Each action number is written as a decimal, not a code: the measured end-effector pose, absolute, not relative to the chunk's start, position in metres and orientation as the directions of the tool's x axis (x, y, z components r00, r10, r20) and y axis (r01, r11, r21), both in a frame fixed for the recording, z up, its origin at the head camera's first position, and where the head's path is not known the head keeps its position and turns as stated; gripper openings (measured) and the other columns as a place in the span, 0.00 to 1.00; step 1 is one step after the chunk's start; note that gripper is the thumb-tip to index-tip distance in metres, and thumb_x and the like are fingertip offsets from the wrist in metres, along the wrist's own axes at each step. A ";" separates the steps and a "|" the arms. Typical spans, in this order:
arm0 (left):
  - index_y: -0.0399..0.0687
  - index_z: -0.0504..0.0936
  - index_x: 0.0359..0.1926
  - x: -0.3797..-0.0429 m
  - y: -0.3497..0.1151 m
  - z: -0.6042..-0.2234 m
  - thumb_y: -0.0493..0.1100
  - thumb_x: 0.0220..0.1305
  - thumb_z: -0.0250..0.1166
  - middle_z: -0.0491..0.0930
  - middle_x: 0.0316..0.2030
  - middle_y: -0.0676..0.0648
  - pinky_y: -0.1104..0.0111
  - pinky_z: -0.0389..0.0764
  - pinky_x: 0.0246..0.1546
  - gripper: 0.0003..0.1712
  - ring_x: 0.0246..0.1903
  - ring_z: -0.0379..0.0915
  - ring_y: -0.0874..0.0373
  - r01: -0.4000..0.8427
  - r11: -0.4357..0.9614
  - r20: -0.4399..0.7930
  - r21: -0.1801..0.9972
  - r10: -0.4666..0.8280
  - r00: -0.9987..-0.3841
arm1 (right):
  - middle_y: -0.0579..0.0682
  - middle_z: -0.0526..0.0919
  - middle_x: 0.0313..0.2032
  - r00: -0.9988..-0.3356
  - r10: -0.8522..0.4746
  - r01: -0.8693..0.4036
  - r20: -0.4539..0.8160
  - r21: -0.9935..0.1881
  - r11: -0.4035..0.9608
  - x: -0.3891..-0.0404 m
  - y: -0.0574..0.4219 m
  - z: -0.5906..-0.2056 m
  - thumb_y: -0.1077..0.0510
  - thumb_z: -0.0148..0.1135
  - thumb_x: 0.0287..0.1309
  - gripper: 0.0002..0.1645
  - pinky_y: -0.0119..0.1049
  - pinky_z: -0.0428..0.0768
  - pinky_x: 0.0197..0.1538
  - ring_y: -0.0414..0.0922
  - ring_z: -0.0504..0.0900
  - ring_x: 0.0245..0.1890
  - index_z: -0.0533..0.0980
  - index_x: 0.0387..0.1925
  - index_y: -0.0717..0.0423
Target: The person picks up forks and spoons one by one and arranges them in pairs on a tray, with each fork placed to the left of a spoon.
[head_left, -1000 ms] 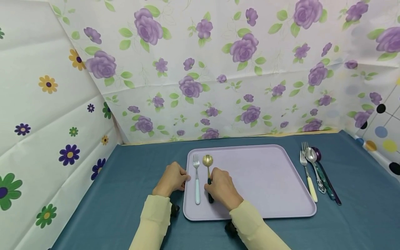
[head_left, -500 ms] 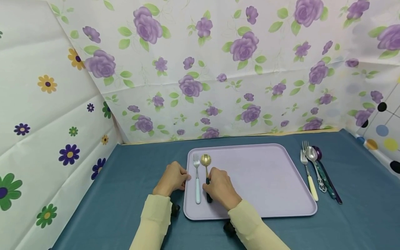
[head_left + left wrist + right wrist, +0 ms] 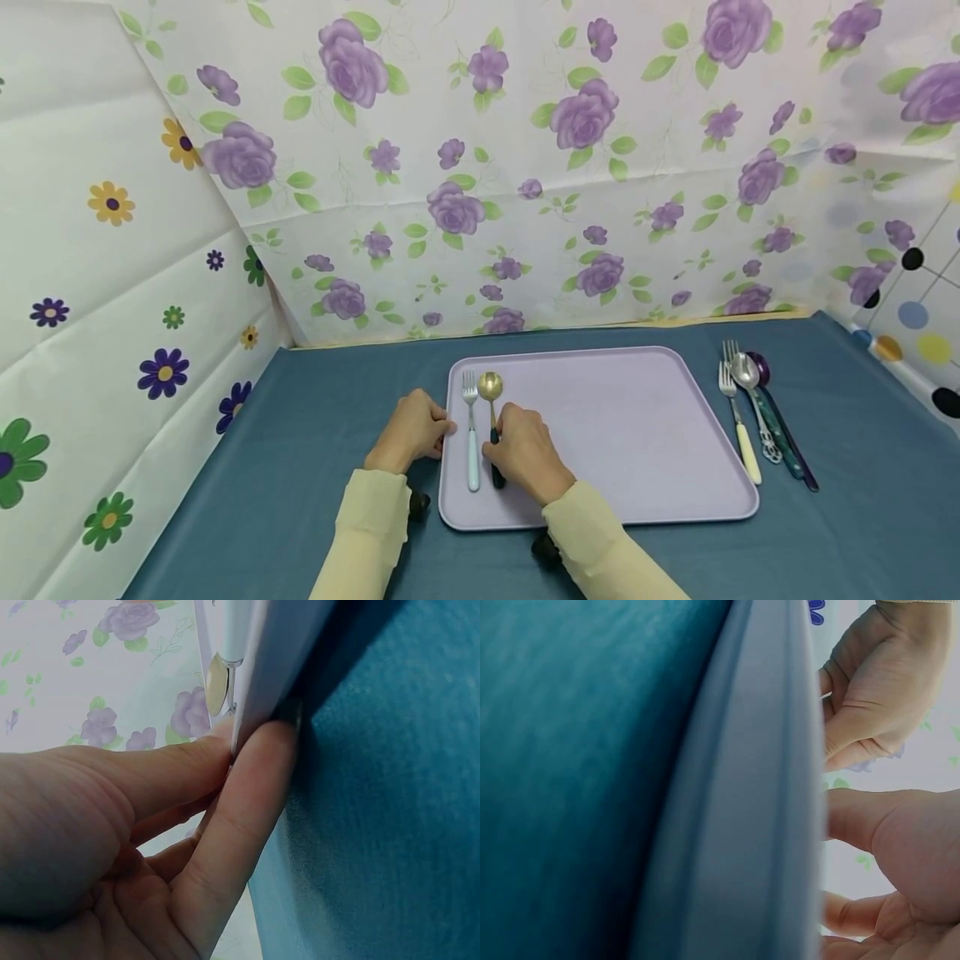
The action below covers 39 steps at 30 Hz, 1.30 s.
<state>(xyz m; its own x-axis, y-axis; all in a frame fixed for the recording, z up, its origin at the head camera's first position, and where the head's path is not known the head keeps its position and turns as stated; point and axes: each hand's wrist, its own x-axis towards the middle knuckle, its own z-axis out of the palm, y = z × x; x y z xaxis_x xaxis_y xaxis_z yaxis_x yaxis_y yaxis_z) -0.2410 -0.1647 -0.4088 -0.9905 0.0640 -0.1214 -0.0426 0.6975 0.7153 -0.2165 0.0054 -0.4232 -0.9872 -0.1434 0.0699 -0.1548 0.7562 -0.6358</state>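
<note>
In the head view my left hand [image 3: 411, 432] pinches the left rim of a pale lilac tray [image 3: 615, 433]. The left wrist view shows its thumb above and a finger under the rim [image 3: 259, 675]. My right hand [image 3: 528, 450] is over the left part of the tray, its thumb and fingers pinching the dark handle of a gold-bowled spoon [image 3: 491, 385]. The spoon lies bowl away from me. Just left of it and roughly parallel is a fork [image 3: 472, 450] with a light blue handle. In the right wrist view the tray's side hides the right fingertips.
Right of the tray several pieces of cutlery lie bunched together on the blue cloth [image 3: 862, 433]: a fork [image 3: 742, 442] with a yellow handle, another fork behind it, a silver spoon [image 3: 746, 371] and a purple spoon [image 3: 761, 367]. A flowered sheet [image 3: 525, 208] hangs behind.
The spoon has shifted slightly left, closer to the blue-handled fork, together with my right hand. My left hand has stayed at the tray's rim.
</note>
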 end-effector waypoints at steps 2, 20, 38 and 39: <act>0.33 0.87 0.35 -0.241 -0.165 -0.409 0.32 0.61 0.64 0.83 0.24 0.42 0.66 0.84 0.20 0.06 0.17 0.78 0.57 -0.037 0.701 -0.118 0.712 0.067 -0.991 | 0.49 0.73 0.20 -0.987 -0.143 -0.156 0.073 -0.634 0.757 -0.217 0.005 -0.423 0.59 0.71 0.49 0.13 0.32 0.73 0.17 0.41 0.72 0.17 0.72 0.26 0.59; 0.32 0.87 0.35 -0.240 -0.165 -0.408 0.31 0.60 0.65 0.83 0.25 0.41 0.66 0.84 0.20 0.06 0.17 0.78 0.57 -0.042 0.698 -0.117 0.715 0.061 -0.991 | 0.49 0.73 0.20 -0.989 -0.136 -0.142 0.058 -0.630 0.764 -0.217 0.003 -0.421 0.59 0.71 0.49 0.13 0.33 0.73 0.17 0.41 0.72 0.17 0.73 0.26 0.59; 0.32 0.87 0.36 -0.242 -0.164 -0.409 0.31 0.60 0.65 0.83 0.26 0.41 0.66 0.84 0.20 0.06 0.18 0.79 0.57 -0.062 0.691 -0.135 0.720 0.051 -0.990 | 0.50 0.69 0.20 -0.983 -0.123 -0.180 0.138 -0.559 0.810 -0.212 -0.003 -0.409 0.56 0.69 0.53 0.15 0.35 0.73 0.20 0.44 0.70 0.20 0.71 0.24 0.57; 0.32 0.87 0.36 -0.242 -0.164 -0.409 0.31 0.60 0.65 0.83 0.26 0.41 0.66 0.84 0.20 0.06 0.18 0.79 0.57 -0.063 0.691 -0.136 0.721 0.051 -0.989 | 0.51 0.69 0.20 -0.980 -0.131 -0.191 0.148 -0.549 0.813 -0.211 -0.005 -0.408 0.56 0.69 0.53 0.15 0.35 0.74 0.20 0.44 0.70 0.20 0.71 0.23 0.57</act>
<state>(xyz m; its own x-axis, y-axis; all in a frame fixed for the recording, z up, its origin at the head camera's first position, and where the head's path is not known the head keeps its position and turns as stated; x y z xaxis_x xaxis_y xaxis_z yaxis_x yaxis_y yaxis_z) -0.2423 -0.1639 -0.4088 -0.9894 0.0512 -0.1356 -0.0631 0.6906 0.7205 -0.2112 -0.0053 -0.4076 -0.9804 -0.1306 0.1476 -0.1911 0.8134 -0.5494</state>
